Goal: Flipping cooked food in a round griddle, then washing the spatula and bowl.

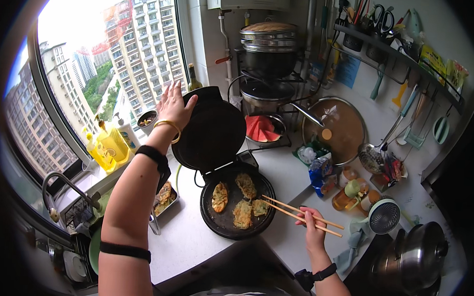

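A black electric griddle [237,229] stands on the counter with its round lid [210,133] raised. Several browned fritters lie on its plate, among them a longer piece [219,197] on the left and a wide one [242,214] near the front. My right hand [313,224] grips a pair of wooden chopsticks [297,213], whose tips reach over the right rim beside a small fritter [260,207]. Up at the lid's left edge is my left hand [175,105], fingers spread and holding nothing; whether it touches the lid is unclear.
Left of the griddle, a metal tray [172,202] holds browned fritters, with metal tongs [154,224] beside it. Behind stands a rack with a bowl of watermelon slices [263,130] and pots. A small fan [384,216] and a steel pot [408,258] are at right.
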Motion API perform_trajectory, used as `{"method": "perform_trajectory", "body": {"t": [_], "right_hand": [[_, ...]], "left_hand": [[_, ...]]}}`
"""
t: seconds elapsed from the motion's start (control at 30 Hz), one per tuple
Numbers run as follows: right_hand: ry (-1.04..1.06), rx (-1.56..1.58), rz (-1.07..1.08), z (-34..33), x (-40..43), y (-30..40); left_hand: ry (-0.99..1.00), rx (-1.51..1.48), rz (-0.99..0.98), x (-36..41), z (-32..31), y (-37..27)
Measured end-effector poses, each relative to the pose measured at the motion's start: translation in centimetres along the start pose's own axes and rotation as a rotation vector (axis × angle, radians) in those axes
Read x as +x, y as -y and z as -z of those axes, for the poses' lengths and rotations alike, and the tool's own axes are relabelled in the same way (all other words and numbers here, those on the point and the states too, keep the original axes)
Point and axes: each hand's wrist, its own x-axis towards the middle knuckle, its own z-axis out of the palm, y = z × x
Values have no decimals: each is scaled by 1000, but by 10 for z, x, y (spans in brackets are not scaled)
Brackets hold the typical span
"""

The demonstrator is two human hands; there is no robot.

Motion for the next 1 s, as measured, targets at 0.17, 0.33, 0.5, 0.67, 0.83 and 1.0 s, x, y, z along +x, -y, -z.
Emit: {"method": "perform_trajectory", "body": {"t": [0.17,0.33,0.5,0.67,0.83,1.0], "right_hand": [[-12,39,-33,18,8,1],[-40,101,-118,27,18,3],[-145,131,-100,62,38,0],[-162,308,-109,81,48,0],[-116,360,-133,79,48,-2],[-112,421,-189,99,44,-3]], "left_hand": [[269,110,80,27,2,-26],[-41,113,-256,-7,11,-18],[-65,-82,-623,-113,40,-63],[161,-69,-741,-239,13,-94],[402,29,-714,-316,-46,-85],[431,-52,-620,-349,-66,-100]]}}
